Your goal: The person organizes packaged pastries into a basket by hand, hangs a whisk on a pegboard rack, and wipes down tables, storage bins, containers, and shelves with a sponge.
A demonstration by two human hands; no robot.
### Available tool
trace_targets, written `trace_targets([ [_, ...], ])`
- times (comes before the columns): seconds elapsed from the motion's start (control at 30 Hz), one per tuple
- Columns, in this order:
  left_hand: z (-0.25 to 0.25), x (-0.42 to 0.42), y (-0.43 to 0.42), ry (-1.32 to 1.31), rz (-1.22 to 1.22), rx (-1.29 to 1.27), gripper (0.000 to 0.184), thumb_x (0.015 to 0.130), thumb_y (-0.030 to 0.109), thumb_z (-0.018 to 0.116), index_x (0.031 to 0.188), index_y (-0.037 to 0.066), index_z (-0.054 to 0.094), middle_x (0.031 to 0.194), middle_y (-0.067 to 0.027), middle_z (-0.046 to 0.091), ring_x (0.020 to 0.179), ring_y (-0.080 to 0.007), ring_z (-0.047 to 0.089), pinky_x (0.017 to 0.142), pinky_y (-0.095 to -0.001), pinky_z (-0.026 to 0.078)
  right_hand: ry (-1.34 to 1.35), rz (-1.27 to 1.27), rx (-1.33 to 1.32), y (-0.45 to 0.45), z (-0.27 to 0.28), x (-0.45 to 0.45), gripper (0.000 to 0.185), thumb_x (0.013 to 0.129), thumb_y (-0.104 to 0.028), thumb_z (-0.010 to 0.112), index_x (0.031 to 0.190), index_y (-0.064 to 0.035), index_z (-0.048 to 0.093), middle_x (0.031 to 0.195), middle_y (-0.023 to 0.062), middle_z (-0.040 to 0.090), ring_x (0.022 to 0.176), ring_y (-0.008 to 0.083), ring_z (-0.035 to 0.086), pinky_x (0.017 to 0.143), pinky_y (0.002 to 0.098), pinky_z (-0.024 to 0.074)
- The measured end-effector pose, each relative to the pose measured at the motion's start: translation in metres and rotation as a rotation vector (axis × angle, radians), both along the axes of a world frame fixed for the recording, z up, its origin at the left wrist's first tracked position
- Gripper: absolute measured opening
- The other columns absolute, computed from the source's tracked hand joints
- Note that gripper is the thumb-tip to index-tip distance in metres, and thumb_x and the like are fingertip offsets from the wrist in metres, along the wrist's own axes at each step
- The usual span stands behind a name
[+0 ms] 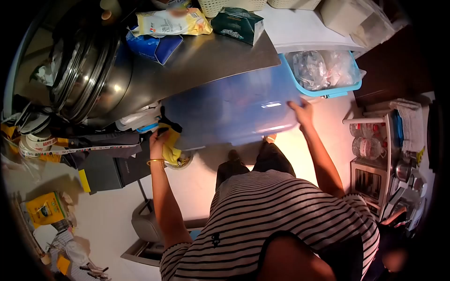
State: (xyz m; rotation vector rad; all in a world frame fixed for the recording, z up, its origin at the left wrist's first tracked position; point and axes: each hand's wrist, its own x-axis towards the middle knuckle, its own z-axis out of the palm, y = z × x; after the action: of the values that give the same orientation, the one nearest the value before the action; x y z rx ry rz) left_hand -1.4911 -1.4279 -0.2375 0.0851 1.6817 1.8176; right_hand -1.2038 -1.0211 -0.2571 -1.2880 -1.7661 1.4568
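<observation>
A large translucent blue box [229, 107], smeared by motion, lies partly beneath the edge of the steel counter [225, 58]. At its right end, my right hand [302, 114] grips the side, thumb toward the box. My left hand [158, 142], with a gold bracelet at the wrist, is closed near the box's left end. What its fingers hold is too small to make out. Right beside that hand are a yellow cloth [171, 145] and a black strap-like piece [169, 122]. A light-blue-rimmed bin [347, 90] of clear plastic items stands beyond my right hand.
Steel bowls or lids [96, 77] are stacked at the upper left. A yellow-white packet [173, 22] and a dark green packet [238, 24] lie on the counter. To the right stands a rack [390, 145] with bottles. Dark boxes [110, 173] and a grey bin [145, 222] are at left.
</observation>
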Motion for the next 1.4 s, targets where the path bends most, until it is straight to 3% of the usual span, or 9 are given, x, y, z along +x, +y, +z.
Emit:
trace_targets([
  [0.1,-0.044,-0.027,-0.007,0.598,-0.138,-0.373,0.046,0.076,0.034,0.071,0.106,0.0,0.061,0.095,-0.0104,0.066,0.087,-0.022,0.062,0.075,-0.0313,0.047,-0.63,0.258,0.341,-0.024,0.017,-0.008,0.056,0.078,-0.041,0.063,0.107,0.0063,0.058,0.083,0.0295,0.062,0.082,0.0377,0.063,0.071,0.04,0.0502],
  [0.27,-0.048,0.039,0.012,0.814,0.14,-0.876,0.057,0.076,0.041,0.068,0.117,0.002,0.058,0.104,-0.0147,0.064,0.094,-0.0284,0.062,0.079,-0.0353,0.047,-0.699,0.13,0.4,-0.026,-0.028,0.0,0.064,0.084,-0.05,0.049,0.117,0.0043,0.049,0.081,0.0293,0.062,0.08,0.0426,0.062,0.071,0.0472,0.0491],
  [0.73,-0.048,-0.052,0.016,0.542,-0.213,-0.79,0.053,0.083,0.041,0.052,0.111,-0.003,0.058,0.107,-0.0173,0.062,0.096,-0.034,0.058,0.084,-0.0389,0.042,-0.807,0.405,0.521,0.017,0.012,-0.02,0.064,0.082,-0.052,0.051,0.097,0.0099,0.056,0.09,0.0303,0.06,0.083,0.0401,0.061,0.07,0.0445,0.05],
  [0.87,-0.12,-0.021,-0.037,-0.189,-0.103,0.007,0.037,0.09,0.034,0.047,0.108,0.003,0.06,0.098,-0.007,0.062,0.086,-0.0196,0.058,0.076,-0.0321,0.045,-0.645,0.224,0.689,0.028,0.009,-0.034,0.058,0.083,-0.042,0.054,0.112,0.0078,0.051,0.102,0.027,0.058,0.088,0.0385,0.06,0.074,0.0419,0.0493],
  [0.97,-0.038,0.067,0.007,-0.38,0.056,0.311,0.032,0.094,0.031,0.043,0.11,0.006,0.056,0.091,-0.0044,0.06,0.081,-0.0162,0.058,0.075,-0.0313,0.047,-0.486,0.069,0.668,0.07,-0.03,-0.029,0.05,0.086,-0.037,0.054,0.115,0.0041,0.053,0.108,0.0214,0.058,0.092,0.0307,0.06,0.08,0.0378,0.0472],
  [1.03,-0.082,0.069,0.002,-0.475,-0.062,0.589,0.034,0.094,0.029,0.043,0.115,0.005,0.053,0.099,-0.0063,0.061,0.087,-0.0178,0.059,0.08,-0.0314,0.047,-0.176,0.114,-0.125,0.081,0.001,-0.021,0.041,0.087,-0.031,0.052,0.111,0.0017,0.057,0.105,0.0161,0.061,0.092,0.0238,0.06,0.081,0.0347,0.0472],
  [1.17,-0.056,0.077,0.037,1.061,0.247,-0.48,0.042,0.09,0.028,0.048,0.122,0.001,0.047,0.113,-0.0099,0.058,0.099,-0.019,0.055,0.089,-0.0317,0.044,0.472,0.185,-0.614,0.069,-0.004,-0.018,0.029,0.085,-0.018,0.055,0.107,0.0005,0.061,0.091,0.0099,0.064,0.086,0.0142,0.059,0.079,0.0278,0.0462],
  [1.3,-0.012,0.043,0.013,0.385,0.106,-0.167,0.048,0.092,0.035,0.04,0.127,0.003,0.04,0.122,-0.0133,0.051,0.111,-0.0241,0.048,0.097,-0.0396,0.037,0.279,0.07,0.073,0.042,-0.063,-0.063,0.04,0.09,-0.012,0.05,0.127,0.0002,0.044,0.125,0.0115,0.05,0.108,0.0186,0.052,0.093,0.029,0.0402],
  [1.4,-0.015,0.013,-0.027,1.326,-0.36,-0.594,0.047,0.079,0.036,0.059,0.112,0.004,0.051,0.111,-0.014,0.056,0.096,-0.0255,0.056,0.085,-0.0392,0.045,0.221,0.273,0.391,0.01,-0.056,-0.075,0.043,0.09,-0.012,0.05,0.131,-0.0007,0.041,0.13,0.0123,0.046,0.116,0.0201,0.047,0.098,0.0307,0.0367],
])
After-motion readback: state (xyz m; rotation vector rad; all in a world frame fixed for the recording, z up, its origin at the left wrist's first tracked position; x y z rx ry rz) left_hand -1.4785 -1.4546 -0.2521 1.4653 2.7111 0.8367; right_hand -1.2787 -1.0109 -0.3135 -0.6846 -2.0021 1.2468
